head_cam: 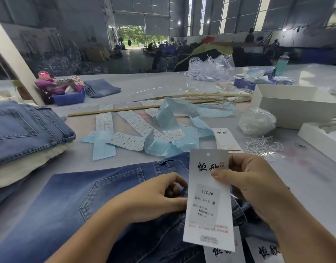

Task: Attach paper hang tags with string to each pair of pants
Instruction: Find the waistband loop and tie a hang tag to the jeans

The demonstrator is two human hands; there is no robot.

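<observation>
Head view: blue jeans [72, 202] lie flat on the grey tabletop [305, 186]. Right hand [258, 188] pinches a white hang tag [207, 202] upright between thumb and fingers [237, 164], above the jeans. Left hand [155, 196], just beside the tag's left edge, curls its fingers on the denim waistband.

Grey table [144, 86] carrying jeans [83, 202] near, folded stack [25, 133] left, blue paper strips [171, 114] and sticker sheets [104, 120] mid, loose strings [263, 147] and white boxes [292, 103] right.
</observation>
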